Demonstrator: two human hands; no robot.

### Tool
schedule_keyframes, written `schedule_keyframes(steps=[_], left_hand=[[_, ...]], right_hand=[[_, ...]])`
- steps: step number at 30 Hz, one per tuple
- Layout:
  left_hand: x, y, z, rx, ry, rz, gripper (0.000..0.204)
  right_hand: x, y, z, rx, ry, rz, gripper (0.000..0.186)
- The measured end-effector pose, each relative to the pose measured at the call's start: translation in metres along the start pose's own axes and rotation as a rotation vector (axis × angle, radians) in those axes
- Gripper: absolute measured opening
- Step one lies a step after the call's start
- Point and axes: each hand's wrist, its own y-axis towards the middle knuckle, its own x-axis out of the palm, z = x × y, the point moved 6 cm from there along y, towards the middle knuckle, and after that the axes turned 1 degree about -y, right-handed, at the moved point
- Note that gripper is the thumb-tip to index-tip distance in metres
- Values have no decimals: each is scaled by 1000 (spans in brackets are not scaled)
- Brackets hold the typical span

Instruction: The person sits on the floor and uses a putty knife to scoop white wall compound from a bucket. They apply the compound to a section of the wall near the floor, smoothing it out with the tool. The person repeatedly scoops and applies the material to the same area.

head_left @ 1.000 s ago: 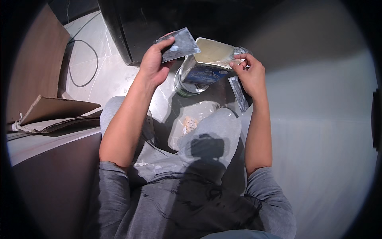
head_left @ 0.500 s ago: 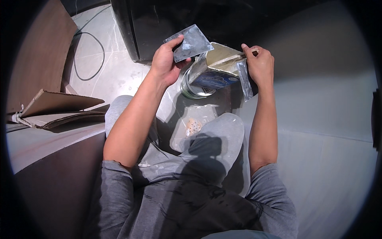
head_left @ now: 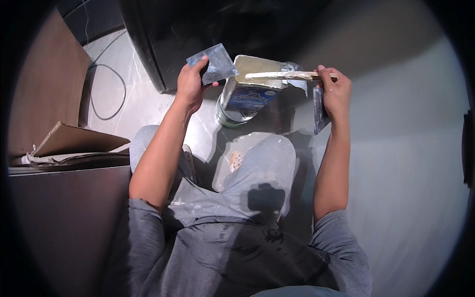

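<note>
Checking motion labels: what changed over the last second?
Right hand moved right, away from the blue-labelled container, drawing out the stick; its white-coated end now shows at the opening. No visible release or new grip. Left hand still holds the flat plate; second plate stays at right hand.

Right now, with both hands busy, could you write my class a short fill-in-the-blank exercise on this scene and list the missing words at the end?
1. Together, the left hand and the right hand hold ____ flat plates.
2. The hand that holds the pale stick is the ____ one.
3. The label on the open container is mostly ____ in colour.
4. The folded cardboard lies on the person's ____ side.

Missing words: two; right; blue; left.
</note>
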Motion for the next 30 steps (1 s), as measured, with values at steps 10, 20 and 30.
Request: schedule_keyframes(steps=[10, 20, 30], left_hand=[[33, 3, -29, 5, 233, -28, 30], [71, 20, -47, -266, 7, -72, 39], [71, 18, -39, -238, -199, -71, 38]], right_hand=[[-75, -45, 41, 137, 403, 170, 32], [-75, -84, 51, 173, 669, 206, 32], [-64, -104, 43, 78, 497, 70, 22]])
